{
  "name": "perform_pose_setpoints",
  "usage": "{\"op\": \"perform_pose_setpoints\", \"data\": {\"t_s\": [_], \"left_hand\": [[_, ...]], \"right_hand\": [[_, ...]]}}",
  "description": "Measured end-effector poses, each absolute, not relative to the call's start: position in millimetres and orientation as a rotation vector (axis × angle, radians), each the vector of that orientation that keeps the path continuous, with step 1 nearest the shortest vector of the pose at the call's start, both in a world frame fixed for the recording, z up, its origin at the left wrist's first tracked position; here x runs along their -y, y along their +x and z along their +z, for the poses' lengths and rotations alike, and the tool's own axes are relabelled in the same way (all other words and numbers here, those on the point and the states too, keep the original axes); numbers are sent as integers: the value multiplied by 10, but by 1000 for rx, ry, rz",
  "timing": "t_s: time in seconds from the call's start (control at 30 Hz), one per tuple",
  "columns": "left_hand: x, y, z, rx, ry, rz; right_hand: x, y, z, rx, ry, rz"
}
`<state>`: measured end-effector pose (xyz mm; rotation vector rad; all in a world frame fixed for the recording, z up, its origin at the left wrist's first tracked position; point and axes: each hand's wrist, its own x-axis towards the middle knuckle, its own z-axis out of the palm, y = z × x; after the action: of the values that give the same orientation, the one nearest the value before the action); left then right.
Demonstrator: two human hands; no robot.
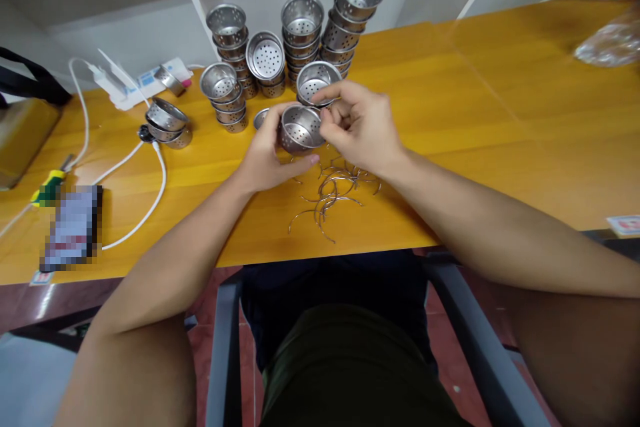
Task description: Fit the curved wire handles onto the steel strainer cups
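My left hand [270, 159] is wrapped round a small perforated metal strainer cup [303, 127], its mouth tilted up toward me. At the cup's right rim, my right hand [357, 121] is pinched closed; whatever its fingertips hold is hidden. On the table just below both hands lies a loose heap of thin curved wire handles [330, 197]. Right behind my hands stands another strainer cup [318, 80], partly covered by my right fingers. A further small cup [261, 118] shows only in part behind my left hand.
Stacks of strainer cups [302, 20] line the back of the yellow table [480, 127]. To the left are a few loose cups [167, 115], white cables [163, 187], a power strip [117, 88], a screwdriver [49, 185] and a blurred phone [73, 227]. A plastic bag [613, 43] lies far right.
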<state>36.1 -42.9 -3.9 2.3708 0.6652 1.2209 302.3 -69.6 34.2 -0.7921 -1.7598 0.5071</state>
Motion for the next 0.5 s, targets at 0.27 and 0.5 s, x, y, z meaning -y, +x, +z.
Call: {"op": "perform_pose_setpoints", "data": {"t_s": [0.27, 0.5], "left_hand": [[573, 467, -6, -785, 2335, 1284], [478, 436, -125, -757, 2144, 1247]], "right_hand": [[824, 2871, 457, 1690, -778, 644], [784, 3056, 610, 1802, -534, 1172]]}}
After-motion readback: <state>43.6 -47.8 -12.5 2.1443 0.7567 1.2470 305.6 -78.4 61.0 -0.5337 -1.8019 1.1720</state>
